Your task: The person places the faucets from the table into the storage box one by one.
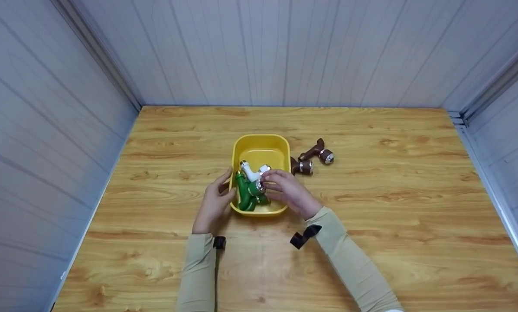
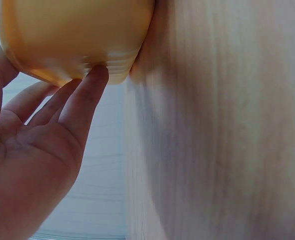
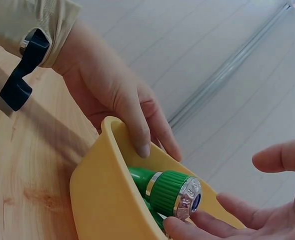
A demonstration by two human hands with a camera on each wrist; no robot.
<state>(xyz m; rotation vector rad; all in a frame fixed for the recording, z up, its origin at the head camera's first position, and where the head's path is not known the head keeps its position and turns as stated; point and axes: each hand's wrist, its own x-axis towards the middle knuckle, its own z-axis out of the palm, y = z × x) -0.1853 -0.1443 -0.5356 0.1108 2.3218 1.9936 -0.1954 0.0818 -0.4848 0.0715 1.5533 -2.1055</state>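
Note:
A yellow plastic bin [image 1: 262, 212] stands on the table with a white tap [image 1: 253, 174] and green taps [image 1: 244, 190] inside. My left hand [image 1: 215, 201] grips the bin's left wall, thumb over the rim on the inner side and fingers along the outside, as the right wrist view shows. Over the bin's right side is my right hand [image 1: 291, 193], its thumb and fingers spread apart and nothing gripped between them. Its lower fingertips [image 3: 180, 227] are at the silver end of a green tap [image 3: 172, 195]; whether they touch it I cannot tell.
Two brown taps lie right of the bin: one brown tap [image 1: 305, 167] close against its wall, another brown tap [image 1: 317, 151] a little farther back. Pale panels [image 1: 263, 52] enclose the wooden table [image 1: 393, 182] at the back and both sides.

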